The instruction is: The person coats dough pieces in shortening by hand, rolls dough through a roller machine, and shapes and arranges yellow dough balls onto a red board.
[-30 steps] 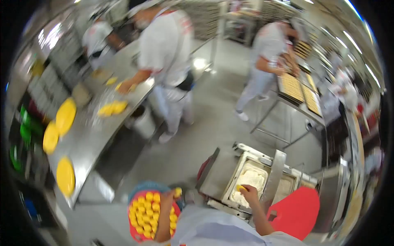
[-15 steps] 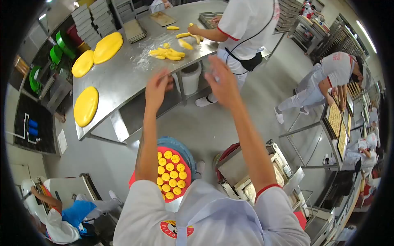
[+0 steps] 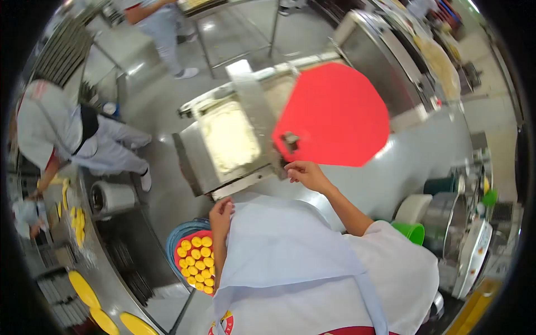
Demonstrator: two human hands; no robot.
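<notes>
My left hand (image 3: pixel 222 211) is beside the pale apron (image 3: pixel 279 234), its fingers loosely bent and nothing visible in them. To its lower left, a red board (image 3: pixel 180 261) holds rows of small round yellow pieces (image 3: pixel 199 258) over a blue tub (image 3: pixel 177 233). My right hand (image 3: pixel 304 174) has its fingers partly curled but apart, just below the handle cutout of a large red board (image 3: pixel 340 114); no grip on the board shows. Left of that board, a metal tray (image 3: pixel 204 142) contains a whitish mass (image 3: pixel 230 137).
At the left, a person (image 3: pixel 53 123) works by a metal table (image 3: pixel 106 268) bearing long yellow pieces (image 3: pixel 78 226) and flat yellow slabs (image 3: pixel 84 288). Another person stands at the upper left. A green container (image 3: pixel 410 231) and a metal bowl (image 3: pixel 446 215) are at the right.
The view has swung toward the right side. Both hands, raised and spread half a second ago, are now lower, the right one near the large red board. Neither holds the yellow pieces seen earlier.
</notes>
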